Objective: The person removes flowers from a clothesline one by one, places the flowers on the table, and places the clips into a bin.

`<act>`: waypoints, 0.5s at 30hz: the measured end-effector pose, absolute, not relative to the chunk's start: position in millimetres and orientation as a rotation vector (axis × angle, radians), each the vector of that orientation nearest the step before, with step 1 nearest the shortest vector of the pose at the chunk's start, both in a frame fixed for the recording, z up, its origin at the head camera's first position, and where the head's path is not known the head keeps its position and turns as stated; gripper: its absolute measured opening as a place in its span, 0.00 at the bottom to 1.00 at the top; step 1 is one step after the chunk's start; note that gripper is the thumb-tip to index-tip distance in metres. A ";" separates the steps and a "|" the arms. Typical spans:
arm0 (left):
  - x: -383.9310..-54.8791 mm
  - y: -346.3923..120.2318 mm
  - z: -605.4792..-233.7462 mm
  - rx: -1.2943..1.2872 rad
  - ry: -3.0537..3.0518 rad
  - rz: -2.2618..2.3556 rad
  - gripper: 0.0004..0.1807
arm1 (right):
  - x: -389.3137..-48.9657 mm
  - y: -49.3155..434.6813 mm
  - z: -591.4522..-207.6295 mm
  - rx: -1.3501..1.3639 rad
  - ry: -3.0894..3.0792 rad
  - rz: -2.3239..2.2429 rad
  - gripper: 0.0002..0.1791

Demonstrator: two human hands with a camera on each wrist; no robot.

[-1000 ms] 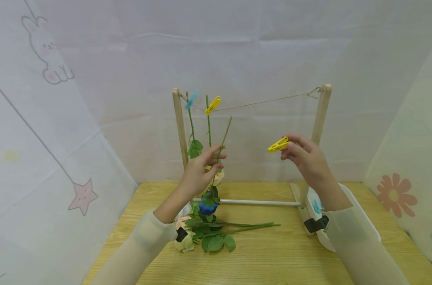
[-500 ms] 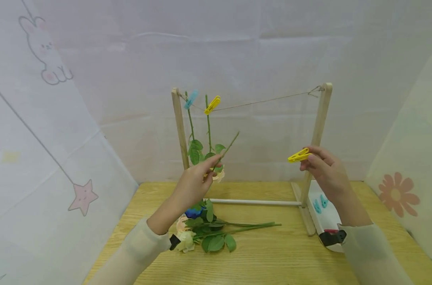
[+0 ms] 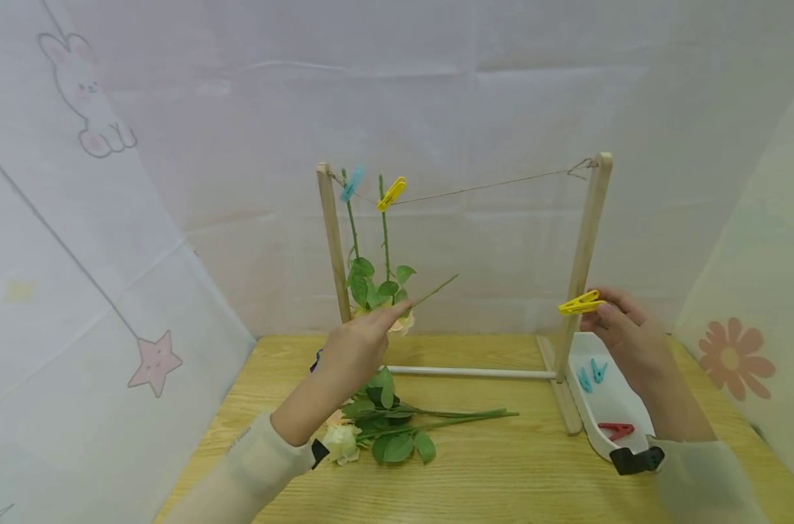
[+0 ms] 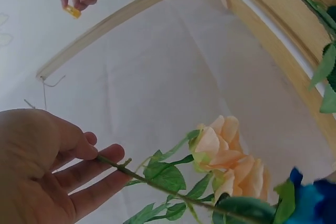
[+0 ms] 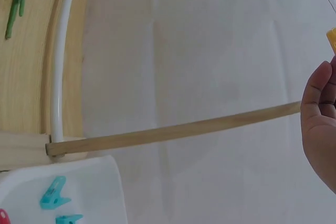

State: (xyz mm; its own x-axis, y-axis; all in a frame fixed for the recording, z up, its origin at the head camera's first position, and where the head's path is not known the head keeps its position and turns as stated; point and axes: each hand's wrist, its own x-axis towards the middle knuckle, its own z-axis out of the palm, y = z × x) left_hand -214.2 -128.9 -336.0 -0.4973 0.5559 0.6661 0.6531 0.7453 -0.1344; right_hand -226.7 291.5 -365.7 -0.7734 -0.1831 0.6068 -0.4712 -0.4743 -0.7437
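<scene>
My left hand (image 3: 360, 346) pinches the stem (image 4: 152, 183) of a blue rose (image 4: 310, 198) between thumb and fingers. In the head view the stem's bare end points up and right, and most of the bloom is hidden behind the hand. At the right, beside the rack's post, my right hand (image 3: 632, 338) pinches a yellow clothespin (image 3: 581, 303). Two peach roses (image 4: 223, 153) hang head down by their stems, one from a blue clothespin (image 3: 352, 184) and one from a yellow clothespin (image 3: 391, 194), both on the string (image 3: 482, 188).
The wooden rack (image 3: 586, 240) stands on the table (image 3: 475, 466), with a white crossbar (image 3: 469, 372) low down. More roses (image 3: 397, 429) lie in front of it. A white tray (image 3: 632, 400) at the right holds blue clothespins (image 3: 592, 373) and a red clothespin (image 3: 616, 430).
My right hand has moved right and down with the yellow clothespin, uncovering more of the tray. My left hand has lowered and tilted the blue rose, its stem end swinging right and down.
</scene>
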 end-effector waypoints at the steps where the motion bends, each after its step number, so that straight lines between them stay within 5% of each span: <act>1: -213.9 -129.3 -338.1 -0.896 -2.223 -0.133 0.37 | -225.5 293.6 -367.6 0.955 -1.499 2.366 0.18; 15: -205.8 -124.0 -366.9 -0.909 -2.271 0.019 0.44 | -215.1 327.2 -388.1 0.905 -1.589 2.321 0.18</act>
